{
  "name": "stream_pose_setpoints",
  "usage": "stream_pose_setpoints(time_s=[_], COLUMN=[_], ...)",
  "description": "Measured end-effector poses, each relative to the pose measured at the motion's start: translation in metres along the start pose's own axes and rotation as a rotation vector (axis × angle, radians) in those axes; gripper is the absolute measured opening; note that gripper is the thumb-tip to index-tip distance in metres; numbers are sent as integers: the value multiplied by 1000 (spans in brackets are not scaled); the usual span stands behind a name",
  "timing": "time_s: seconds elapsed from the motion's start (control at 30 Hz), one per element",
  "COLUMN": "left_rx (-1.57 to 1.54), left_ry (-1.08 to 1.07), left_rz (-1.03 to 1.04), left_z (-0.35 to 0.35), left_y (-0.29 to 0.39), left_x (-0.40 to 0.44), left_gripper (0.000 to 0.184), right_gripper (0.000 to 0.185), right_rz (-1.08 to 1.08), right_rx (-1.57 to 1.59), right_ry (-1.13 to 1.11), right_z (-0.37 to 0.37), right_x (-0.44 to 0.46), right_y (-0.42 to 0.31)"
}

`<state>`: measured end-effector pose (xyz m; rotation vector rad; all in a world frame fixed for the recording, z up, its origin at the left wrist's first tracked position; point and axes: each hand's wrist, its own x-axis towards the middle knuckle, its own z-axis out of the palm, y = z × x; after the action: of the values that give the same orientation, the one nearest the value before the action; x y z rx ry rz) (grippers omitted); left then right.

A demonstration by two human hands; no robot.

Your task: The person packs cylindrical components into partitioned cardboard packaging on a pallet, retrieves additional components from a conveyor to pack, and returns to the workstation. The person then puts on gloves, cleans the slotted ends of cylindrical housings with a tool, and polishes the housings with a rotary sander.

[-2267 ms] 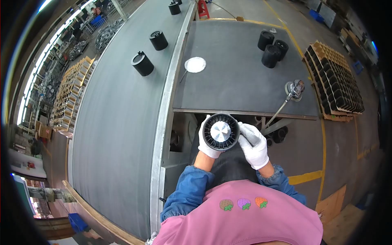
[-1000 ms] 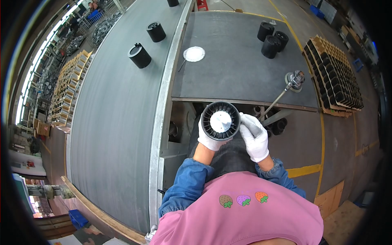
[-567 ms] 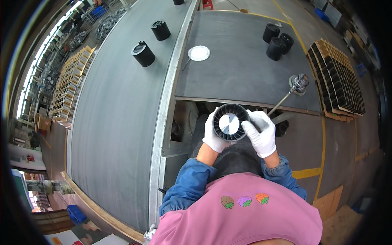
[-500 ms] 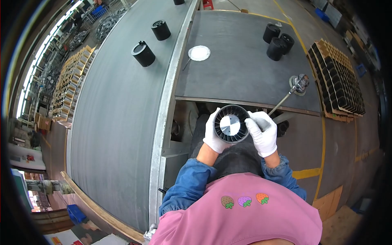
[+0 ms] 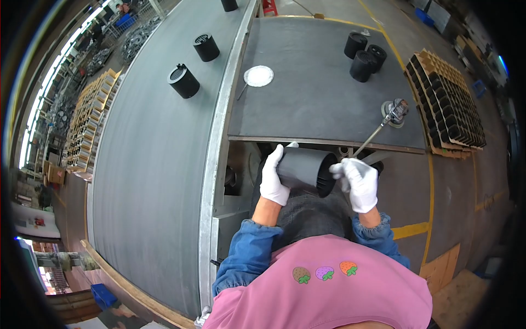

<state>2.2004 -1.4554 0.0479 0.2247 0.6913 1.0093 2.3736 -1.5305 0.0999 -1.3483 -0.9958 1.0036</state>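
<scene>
Black hollow plastic-looking cylinder on its side above the dark-clothed lap, mouth to the right, near the flat grey tabletop. White-gloved left hand wrapped round its left end. White-gloved right hand by the mouth, fingers curled, blurred; I can't tell whether they hold anything.

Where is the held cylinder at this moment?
In the head view, the cylinder is near the centre, sideways in the left hand, its open end facing the right hand, just below the table in the picture.
</scene>
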Motion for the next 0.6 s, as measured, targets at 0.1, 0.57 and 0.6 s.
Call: stream_pose_setpoints(time_s=[0.1,0.57,0.6], left_rx=[142,-152,-102], left_ry=[-20,-98,-131], left_rz=[100,66,121], left_z=[-5,11,11], left_y=[-1,-1,-7], left_x=[3,-4,-1], left_gripper=[39,76,72], right_gripper=[33,21,21], right_rz=[259,707,707], right_rx=[125,1159,1157], right_ry=[-235,-187,-188], right_z=[0,10,11], right_x=[2,17,17], right_y=[6,28,29])
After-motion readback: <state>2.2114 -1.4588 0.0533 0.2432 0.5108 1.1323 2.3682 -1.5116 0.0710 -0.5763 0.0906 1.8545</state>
